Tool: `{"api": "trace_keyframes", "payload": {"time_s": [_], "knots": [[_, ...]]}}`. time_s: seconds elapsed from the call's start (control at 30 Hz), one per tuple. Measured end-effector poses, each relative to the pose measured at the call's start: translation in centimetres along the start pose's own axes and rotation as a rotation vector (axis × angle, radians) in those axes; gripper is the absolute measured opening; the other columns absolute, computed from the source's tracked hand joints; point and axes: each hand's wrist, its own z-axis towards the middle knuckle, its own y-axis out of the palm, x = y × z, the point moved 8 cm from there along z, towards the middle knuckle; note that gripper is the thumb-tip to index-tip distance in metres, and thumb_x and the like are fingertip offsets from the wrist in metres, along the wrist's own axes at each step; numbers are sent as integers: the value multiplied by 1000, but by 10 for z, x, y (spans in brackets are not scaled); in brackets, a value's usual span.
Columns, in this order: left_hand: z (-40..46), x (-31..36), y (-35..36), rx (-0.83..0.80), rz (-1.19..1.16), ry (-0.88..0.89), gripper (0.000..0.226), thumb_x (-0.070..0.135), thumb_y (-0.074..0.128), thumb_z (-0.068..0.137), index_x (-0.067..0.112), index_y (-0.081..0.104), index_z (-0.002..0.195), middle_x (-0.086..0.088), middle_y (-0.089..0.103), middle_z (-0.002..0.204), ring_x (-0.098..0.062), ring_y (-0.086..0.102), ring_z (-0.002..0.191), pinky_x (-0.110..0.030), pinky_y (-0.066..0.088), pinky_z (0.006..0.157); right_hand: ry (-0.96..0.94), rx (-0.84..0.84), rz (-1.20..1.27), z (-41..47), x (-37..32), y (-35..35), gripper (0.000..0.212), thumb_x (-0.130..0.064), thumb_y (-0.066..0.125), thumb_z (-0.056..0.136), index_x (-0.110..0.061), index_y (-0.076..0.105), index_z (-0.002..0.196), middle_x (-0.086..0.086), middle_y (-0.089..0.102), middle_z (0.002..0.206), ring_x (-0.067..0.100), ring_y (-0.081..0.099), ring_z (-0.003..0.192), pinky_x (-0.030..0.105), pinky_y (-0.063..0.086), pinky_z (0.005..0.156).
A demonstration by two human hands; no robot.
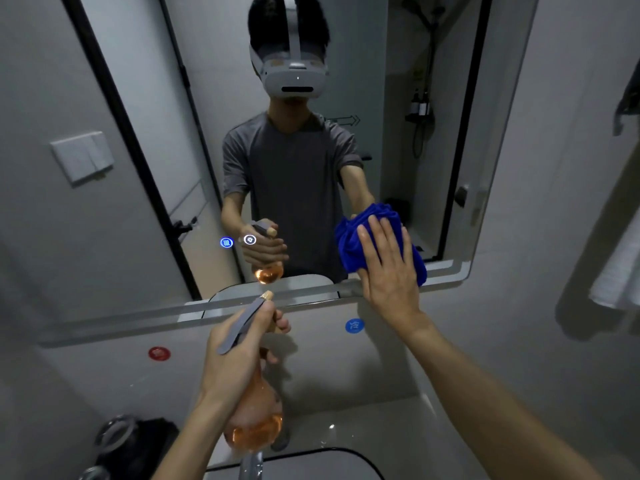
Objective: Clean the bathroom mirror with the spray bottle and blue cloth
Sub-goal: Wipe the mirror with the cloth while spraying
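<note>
The bathroom mirror (311, 161) fills the upper middle of the head view and reflects a person in a grey shirt. My left hand (242, 344) grips the neck and grey trigger of a clear spray bottle (258, 424) holding orange liquid, its nozzle pointing at the mirror's lower edge. My right hand (388, 265) lies flat with straight fingers on a bunched blue cloth (349, 244), pressing it against the mirror's lower right corner. Much of the cloth is hidden behind my hand.
Two lit touch buttons (227, 242) glow on the mirror's lower left. A wall switch (81, 157) sits at left. Red (159, 353) and blue (354, 325) stickers mark the wall below the mirror. A sink (311, 459) lies at the bottom. A white towel (620, 271) hangs at right.
</note>
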Motion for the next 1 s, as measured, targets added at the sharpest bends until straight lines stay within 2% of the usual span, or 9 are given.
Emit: {"api": "trace_keyframes", "payload": {"time_s": [0.1, 0.23, 0.37, 0.47, 0.6, 0.7, 0.77, 0.87, 1.0], "knots": [[0, -1, -16, 25, 0, 0, 30, 33, 57, 96, 10, 72, 86, -14, 75, 83, -26, 73, 86, -38, 54, 62, 18, -12, -3, 1, 0, -1, 82, -18, 63, 89, -11, 16, 156, 10, 10, 164, 26, 7, 153, 51, 8, 123], [4, -2, -27, 27, 55, 17, 33, 33, 57, 97, 8, 73, 83, -10, 74, 77, -17, 71, 73, -21, 49, 55, 45, -5, -6, 0, 0, 1, 83, -14, 67, 86, -9, 21, 155, 12, 15, 164, 28, 11, 152, 52, 9, 123], [6, -1, -36, 2, 33, 17, 33, 34, 58, 95, 6, 73, 84, -11, 74, 77, -17, 71, 72, -20, 53, 54, 35, 21, 7, 17, -5, -8, 84, -12, 66, 85, -9, 20, 155, 13, 16, 163, 28, 10, 153, 52, 8, 123], [9, 1, -40, -22, -6, 12, 30, 31, 59, 94, 5, 73, 89, -14, 75, 81, -19, 71, 74, -25, 53, 52, -7, 131, 30, 75, -12, -38, 75, -16, 61, 88, -7, 26, 154, 15, 22, 162, 29, 14, 152, 54, 10, 122], [14, 11, -48, -10, 28, 78, 26, 31, 57, 94, 11, 74, 96, -9, 77, 87, -20, 74, 81, -29, 57, 58, 131, 321, 59, 133, -23, -66, 64, -24, 55, 93, -6, 34, 152, 14, 30, 159, 29, 24, 149, 55, 17, 121], [14, 17, -52, 5, -2, 102, 25, 31, 57, 93, 13, 75, 94, -9, 77, 89, -22, 74, 84, -34, 57, 60, 203, 339, 62, 110, -41, -48, 65, -23, 53, 93, -6, 30, 152, 16, 28, 159, 31, 23, 149, 55, 15, 121], [14, 21, -54, 17, -27, 119, 24, 31, 57, 91, 15, 75, 92, -10, 77, 88, -24, 74, 84, -38, 56, 61, 124, 241, 57, 73, -65, -18, 71, -20, 58, 91, -7, 26, 153, 16, 23, 161, 32, 19, 150, 56, 13, 121], [13, 25, -51, 8, -8, 148, 29, 33, 56, 89, 10, 73, 91, -8, 77, 89, -21, 73, 83, -32, 58, 59, -123, 50, 74, -2, -110, 34, 79, -15, 70, 85, -13, 28, 153, 13, 19, 162, 27, 13, 152, 56, 12, 121], [11, 24, -56, 30, -33, 145, 29, 34, 57, 88, 11, 74, 90, -11, 76, 89, -25, 73, 88, -38, 56, 59, -383, -83, 84, -58, -136, 62, 62, -12, 65, 92, -16, 42, 149, 6, 33, 159, 22, 24, 150, 53, 27, 118]]}}
